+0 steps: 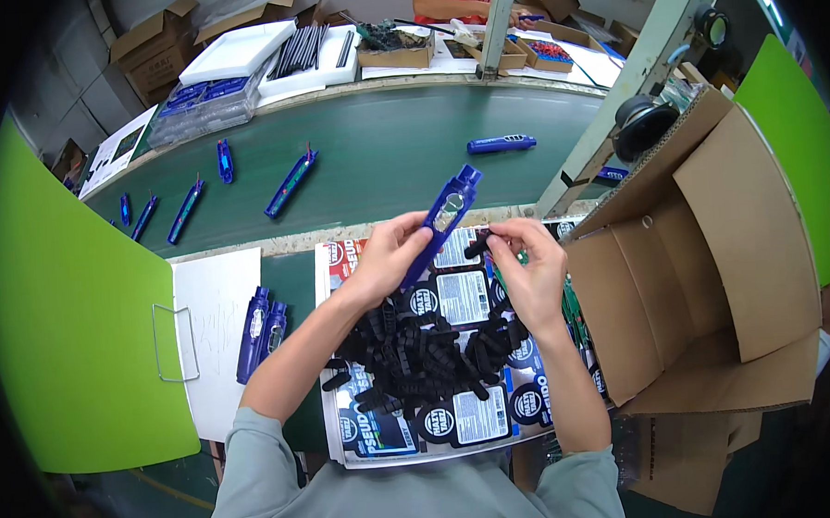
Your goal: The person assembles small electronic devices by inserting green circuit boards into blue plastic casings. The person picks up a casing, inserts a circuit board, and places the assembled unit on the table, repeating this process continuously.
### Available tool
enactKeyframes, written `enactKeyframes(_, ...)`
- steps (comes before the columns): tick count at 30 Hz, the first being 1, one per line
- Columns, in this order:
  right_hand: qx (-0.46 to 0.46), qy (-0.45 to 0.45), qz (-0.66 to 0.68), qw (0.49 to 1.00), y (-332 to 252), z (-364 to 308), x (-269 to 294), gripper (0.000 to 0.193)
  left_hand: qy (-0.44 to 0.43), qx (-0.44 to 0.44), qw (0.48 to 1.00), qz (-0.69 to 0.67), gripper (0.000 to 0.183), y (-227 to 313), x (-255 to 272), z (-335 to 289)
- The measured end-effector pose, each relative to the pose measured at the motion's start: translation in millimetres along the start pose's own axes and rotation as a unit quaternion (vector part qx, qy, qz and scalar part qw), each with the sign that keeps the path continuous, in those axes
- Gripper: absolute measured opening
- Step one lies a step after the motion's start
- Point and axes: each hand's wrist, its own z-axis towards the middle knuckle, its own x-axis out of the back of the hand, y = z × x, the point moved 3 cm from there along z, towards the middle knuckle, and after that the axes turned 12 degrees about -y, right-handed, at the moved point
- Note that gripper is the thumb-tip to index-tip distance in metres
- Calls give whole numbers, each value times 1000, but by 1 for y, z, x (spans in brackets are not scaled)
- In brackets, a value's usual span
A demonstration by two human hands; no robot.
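My left hand [389,258] is closed around a blue plastic tube-shaped housing [452,207] with an oval window in its side, tilted up to the right. In my right hand [532,270], thumb and fingers pinch a small black ribbed piece [477,247] close beside the housing, apart from it. Below both hands, a heap of similar black ribbed pieces [419,356] lies on a printed sheet [482,418]. Left of my left forearm, two more blue housings [254,335] lie near a white paper [215,314].
A green conveyor belt [374,159] crosses ahead, carrying several blue housings [291,183]. An open cardboard box [640,314] stands at the right, beside a metal post [603,112]. Green panels [84,320] flank both sides. Beyond the belt, a person in red [459,0] works among trays and boxes.
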Motion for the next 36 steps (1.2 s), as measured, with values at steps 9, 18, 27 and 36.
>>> enactKeyframes(9, 78, 6, -231, 970, -34, -12, -11, 13, 16, -31, 998, 48, 37, -9, -45, -39)
enactKeyframes(18, 26, 74, -260, 962, -44, -30, -6, 48, 155, -131, 938, 283, 17, 0, -65, -41)
enactKeyframes(27, -72, -85, 86, 990, -1, -26, 26, 41, 171, -161, 922, 308, 18, 14, -68, -57)
enactKeyframes(36, -150, -103, -320, 930, 86, -36, 87, 17, 134, -65, 975, 165, 28, -16, -40, -61)
